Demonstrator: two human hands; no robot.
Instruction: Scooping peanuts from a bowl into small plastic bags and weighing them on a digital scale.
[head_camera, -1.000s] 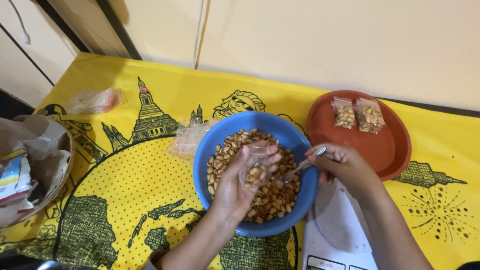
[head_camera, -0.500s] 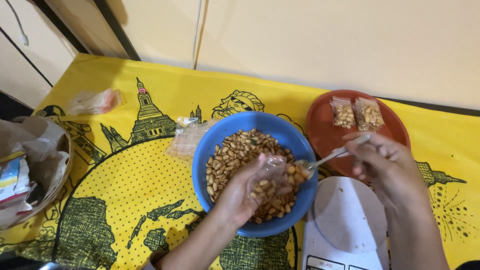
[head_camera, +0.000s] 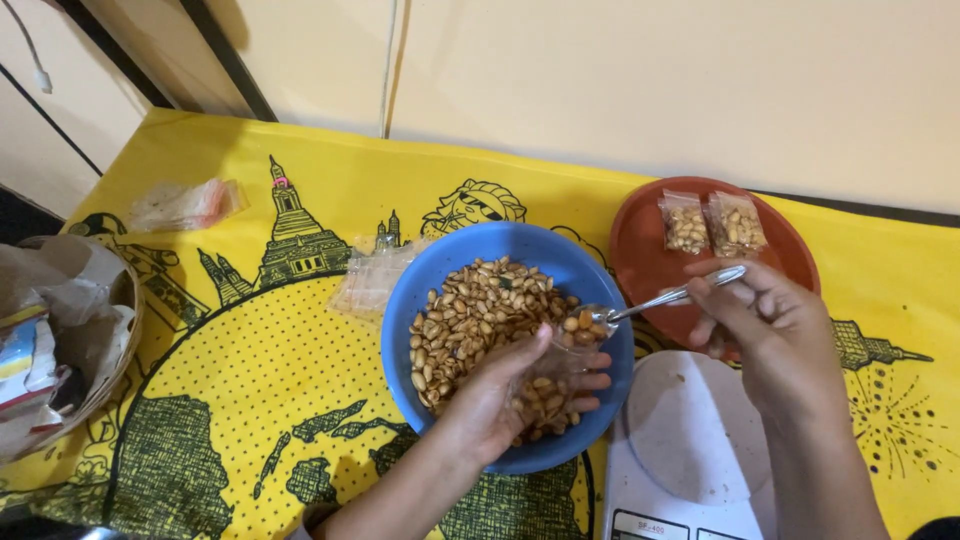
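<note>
Resting over the near rim of the blue bowl (head_camera: 505, 340), the left hand (head_camera: 500, 400) is seen curled around a small clear bag (head_camera: 555, 375) partly filled with peanuts, its fingers (head_camera: 585, 382) closed on the bag's far side and its thumb along the near side; the bag is held above the heap of roasted peanuts (head_camera: 470, 315) that fills the bowl; the right hand (head_camera: 775, 335) is closed in a pinch on the handle of a metal spoon (head_camera: 660, 298), whose bowl, loaded with a few peanuts, is held at the mouth of the bag; the blue bowl is set near the middle of the yellow printed cloth (head_camera: 250, 400), just beside a red plate (head_camera: 650, 250) toward the far right edge; two small clear sealed packets of peanuts (head_camera: 712, 222) are laid side by side on the far part of that plate; a white kitchen scale (head_camera: 690, 450) is placed at the near right edge, under the right wrist; a stack of empty clear bags (head_camera: 375, 275) is laid touching the bowl's left rim; another crumpled clear packet with a pinkish tint (head_camera: 185, 203) lies near the far left corner; a woven basket (head_camera: 110, 340) holding crumpled paper and wrappers sits at the left edge.
</note>
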